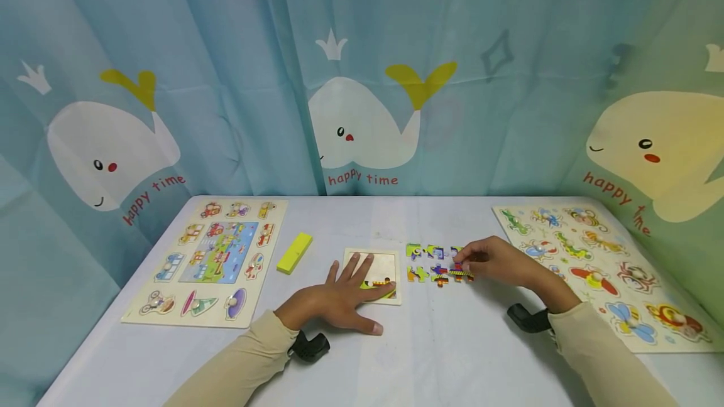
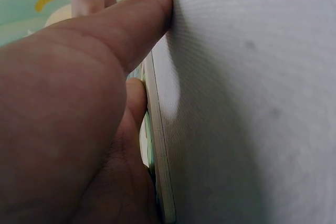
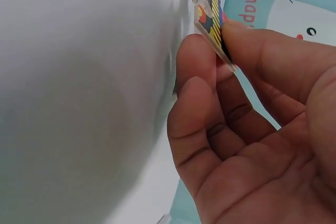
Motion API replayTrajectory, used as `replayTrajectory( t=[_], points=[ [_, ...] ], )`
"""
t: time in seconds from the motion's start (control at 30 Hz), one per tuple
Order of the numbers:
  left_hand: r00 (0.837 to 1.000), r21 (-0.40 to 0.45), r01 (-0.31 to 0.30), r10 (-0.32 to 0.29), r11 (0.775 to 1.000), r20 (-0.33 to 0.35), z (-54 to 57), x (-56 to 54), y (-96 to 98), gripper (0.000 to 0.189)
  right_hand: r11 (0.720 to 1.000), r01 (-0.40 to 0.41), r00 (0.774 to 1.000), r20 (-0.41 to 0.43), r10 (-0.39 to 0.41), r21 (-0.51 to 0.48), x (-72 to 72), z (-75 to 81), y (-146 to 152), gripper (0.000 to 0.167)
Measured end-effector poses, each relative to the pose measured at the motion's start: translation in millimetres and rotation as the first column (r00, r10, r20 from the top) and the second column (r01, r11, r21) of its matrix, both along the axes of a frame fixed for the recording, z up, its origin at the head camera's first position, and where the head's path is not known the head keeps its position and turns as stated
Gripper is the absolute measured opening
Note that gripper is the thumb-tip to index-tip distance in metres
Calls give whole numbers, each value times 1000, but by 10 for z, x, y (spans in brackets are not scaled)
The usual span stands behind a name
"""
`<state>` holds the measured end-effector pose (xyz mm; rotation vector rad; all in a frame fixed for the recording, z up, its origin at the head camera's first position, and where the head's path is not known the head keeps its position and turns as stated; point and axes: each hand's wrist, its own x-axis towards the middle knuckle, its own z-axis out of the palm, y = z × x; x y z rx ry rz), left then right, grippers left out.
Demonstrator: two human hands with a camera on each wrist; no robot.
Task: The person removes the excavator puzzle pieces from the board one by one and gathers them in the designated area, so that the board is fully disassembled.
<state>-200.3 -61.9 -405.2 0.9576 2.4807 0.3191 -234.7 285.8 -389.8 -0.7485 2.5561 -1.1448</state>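
Observation:
My left hand [image 1: 342, 299] lies with fingers spread over a small wooden puzzle tray [image 1: 399, 278]. A green and yellow jigsaw piece shows inside the tray's lower right part, partly under the fingers. In the left wrist view the thumb [image 2: 142, 17] presses the white tabletop beside the tray's edge. To the right, my right hand [image 1: 500, 262] pinches a jigsaw piece [image 3: 211, 19] with black and yellow stripes between thumb and fingertips, tilted up from the table. Several loose pieces [image 1: 417, 274] lie in two rows between the tray and this hand.
A yellow block [image 1: 295, 253] lies left of the tray. Farther left is a large knob puzzle board [image 1: 257, 297] with vehicles. An insect puzzle board [image 1: 599, 253] lies at the right, close to the right forearm. A whale-print curtain [image 1: 362, 17] hangs behind the table.

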Motion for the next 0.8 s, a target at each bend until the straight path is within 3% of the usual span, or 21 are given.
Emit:
replayTrajectory(
  t=[0.27,0.53,0.8],
  points=[
    [1000,3,-2,2,1000,4,33,11,-17,78,1000,4,998,61,-2,-30,19,-36,6,16],
    [1000,2,5,-5,1000,-1,-9,-9,-6,79,999,12,999,-36,-10,45,38,-16,9,13],
    [1000,26,-4,4,1000,4,-1,0,6,78,999,39,996,-82,-38,10,30,-2,-10,17]
  ],
)
